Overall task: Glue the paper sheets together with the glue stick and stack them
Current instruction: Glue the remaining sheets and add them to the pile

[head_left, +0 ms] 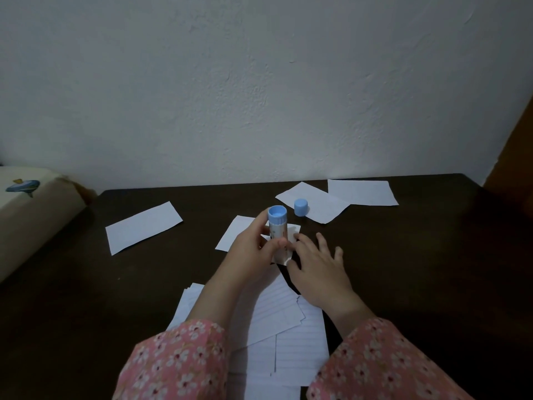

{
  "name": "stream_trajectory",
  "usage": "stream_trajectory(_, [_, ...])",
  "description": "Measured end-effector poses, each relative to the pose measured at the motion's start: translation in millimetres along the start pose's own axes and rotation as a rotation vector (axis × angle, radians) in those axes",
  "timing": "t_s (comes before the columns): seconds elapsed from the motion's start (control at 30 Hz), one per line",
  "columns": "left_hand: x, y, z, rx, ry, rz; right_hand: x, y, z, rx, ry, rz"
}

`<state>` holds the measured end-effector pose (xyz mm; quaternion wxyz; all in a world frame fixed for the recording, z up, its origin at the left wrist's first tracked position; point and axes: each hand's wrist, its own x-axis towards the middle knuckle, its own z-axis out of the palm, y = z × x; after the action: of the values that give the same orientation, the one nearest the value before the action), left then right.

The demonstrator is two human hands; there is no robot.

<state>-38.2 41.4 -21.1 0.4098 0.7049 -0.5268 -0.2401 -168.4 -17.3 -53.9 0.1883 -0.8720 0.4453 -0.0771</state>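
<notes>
My left hand [253, 252] grips a glue stick [277, 226] with a blue end, held upright with its lower end down on a small paper sheet [236, 230] in the middle of the dark table [418, 255]. My right hand [317, 267] lies with fingers spread on the right part of that sheet, just beside the stick. The blue cap [301, 207] stands apart, behind the stick, on the edge of another sheet [314, 203]. A pile of lined sheets [285, 319] lies under my forearms.
Loose sheets lie at the left [142, 228] and at the far right back [362, 192]. A cream cushion with a printed figure [31, 209] borders the table's left side. A white wall stands right behind the table. A brown panel [513, 157] is at the right.
</notes>
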Motion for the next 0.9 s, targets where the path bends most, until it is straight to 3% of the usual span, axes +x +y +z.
stream_trajectory(0.9, [4, -29, -46, -0.012, 0.156, -0.077, 1, 0, 3, 0.018, 0.030, 0.034])
